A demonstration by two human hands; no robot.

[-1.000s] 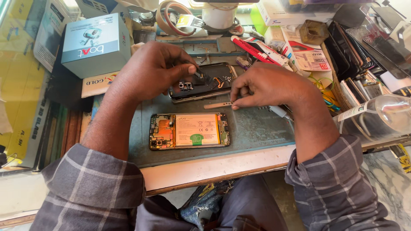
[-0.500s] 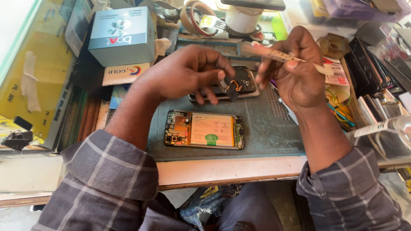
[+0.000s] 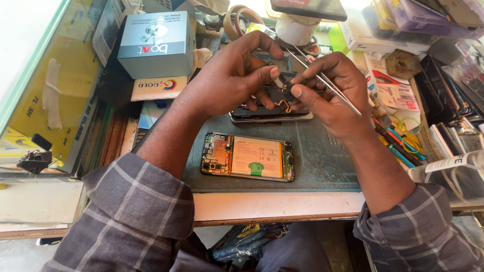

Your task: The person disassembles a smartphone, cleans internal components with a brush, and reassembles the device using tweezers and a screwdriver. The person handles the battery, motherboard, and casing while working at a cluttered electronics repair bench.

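An opened phone [image 3: 248, 157] lies on the grey work mat [image 3: 322, 166], its orange battery and circuit board exposed. Behind it rests a second dark phone body [image 3: 269, 113] with an orange flex cable showing. My left hand [image 3: 229, 75] is raised over that second phone, thumb and fingers pinching a small dark part. My right hand [image 3: 327, 88] meets it from the right, holding metal tweezers [image 3: 322, 75] and touching the same small part [image 3: 287, 91] with its fingertips.
A blue-grey box [image 3: 154, 43] stands at the back left on a glass case [image 3: 55, 90]. Tape rolls [image 3: 237, 20] and a white cup [image 3: 295, 30] sit behind the hands. Screwdrivers and cables [image 3: 398, 146], phone screens and packets crowd the right side.
Both hands have lifted off the dark phone and come together above it. My right hand, which held the tweezers off to the right, now meets the left hand at a small part.
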